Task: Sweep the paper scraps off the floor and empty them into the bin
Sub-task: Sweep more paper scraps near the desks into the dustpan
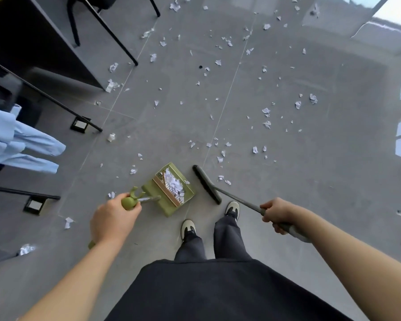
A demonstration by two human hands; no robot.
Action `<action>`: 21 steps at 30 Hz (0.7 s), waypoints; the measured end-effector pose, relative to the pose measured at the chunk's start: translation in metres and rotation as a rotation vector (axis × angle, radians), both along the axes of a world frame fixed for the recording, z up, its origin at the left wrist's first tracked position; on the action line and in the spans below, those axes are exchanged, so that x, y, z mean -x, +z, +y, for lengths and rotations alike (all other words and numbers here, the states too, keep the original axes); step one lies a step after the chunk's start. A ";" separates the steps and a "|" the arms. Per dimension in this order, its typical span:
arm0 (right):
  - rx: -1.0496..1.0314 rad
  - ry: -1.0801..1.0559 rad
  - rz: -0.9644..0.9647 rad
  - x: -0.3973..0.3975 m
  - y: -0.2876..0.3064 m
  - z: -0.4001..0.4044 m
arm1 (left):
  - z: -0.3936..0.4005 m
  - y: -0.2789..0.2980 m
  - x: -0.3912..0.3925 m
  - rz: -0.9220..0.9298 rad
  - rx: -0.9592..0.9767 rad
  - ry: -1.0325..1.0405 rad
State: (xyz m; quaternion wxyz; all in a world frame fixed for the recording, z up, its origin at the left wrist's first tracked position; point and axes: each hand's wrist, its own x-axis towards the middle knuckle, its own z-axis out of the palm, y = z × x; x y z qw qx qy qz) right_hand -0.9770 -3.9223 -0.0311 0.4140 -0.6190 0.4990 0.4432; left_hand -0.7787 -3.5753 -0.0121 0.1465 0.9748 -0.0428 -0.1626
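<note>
- Left hand [112,218] curled round the green knob at the top of the dustpan handle [141,199]; firm grip.
- Dustpan [169,189], green, sits on the grey tile floor [310,181] just ahead of the person's shoes [188,228], mouth turned toward the broom.
- A heap of white paper scraps [174,183] lies inside the pan.
- Right hand [277,214] wrapped round the grey broom handle [239,200], fingers closed on it.
- Broom head [206,184], dark, on the floor just right of the pan, a narrow gap between them.
- Many loose scraps [266,111] scattered across the tiles ahead and to the right, a few beside the pan and near the table legs [116,38] at left.
- Pale blue cloth [21,144] hangs at the left edge.
- No bin in view.
</note>
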 end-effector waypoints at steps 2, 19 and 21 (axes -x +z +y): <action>0.025 0.005 -0.012 -0.002 -0.004 -0.021 | -0.014 0.003 0.003 0.003 -0.007 0.027; 0.068 0.458 -0.097 -0.066 0.018 -0.157 | -0.126 0.009 0.035 -0.045 -0.079 0.174; 0.065 0.521 -0.115 -0.079 0.018 -0.150 | -0.126 0.009 0.032 -0.046 -0.084 0.185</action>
